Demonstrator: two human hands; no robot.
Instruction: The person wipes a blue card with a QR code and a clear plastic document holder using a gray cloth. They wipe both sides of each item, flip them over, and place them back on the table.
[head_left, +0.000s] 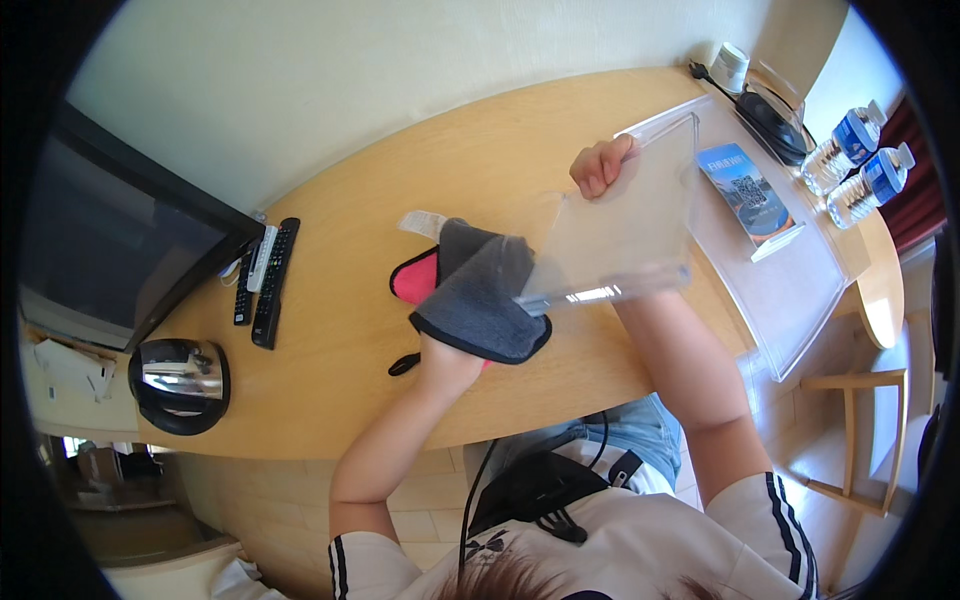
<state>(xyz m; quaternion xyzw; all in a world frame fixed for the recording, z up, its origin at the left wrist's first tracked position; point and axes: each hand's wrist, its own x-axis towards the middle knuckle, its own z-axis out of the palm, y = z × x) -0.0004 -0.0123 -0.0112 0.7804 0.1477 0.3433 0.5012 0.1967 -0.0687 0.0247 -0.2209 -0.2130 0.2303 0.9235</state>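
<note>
A clear plastic case (622, 232), shallow with raised edges, is held up over the desk. My right hand (604, 166) grips its far edge, fingers curled over the rim. A grey cloth (487, 292) with black edging and a pink underside (416, 277) drapes over my left hand (452, 361); only the wrist and heel of that hand show. Together, cloth and hand meet the case's left edge. The fingers under the cloth are hidden. A white tag (421, 223) sticks out from the cloth's far side, and a black loop (405, 364) lies near my left wrist.
A clear sheet (784, 315) overhangs the wooden desk (337, 405) at right, bearing a printed card stand (746, 195). Two water bottles (866, 184), a black corded device (772, 124) and a white cup (729, 67) stand beyond. Leftward are remotes (275, 285), a kettle (180, 386) and a screen (127, 232).
</note>
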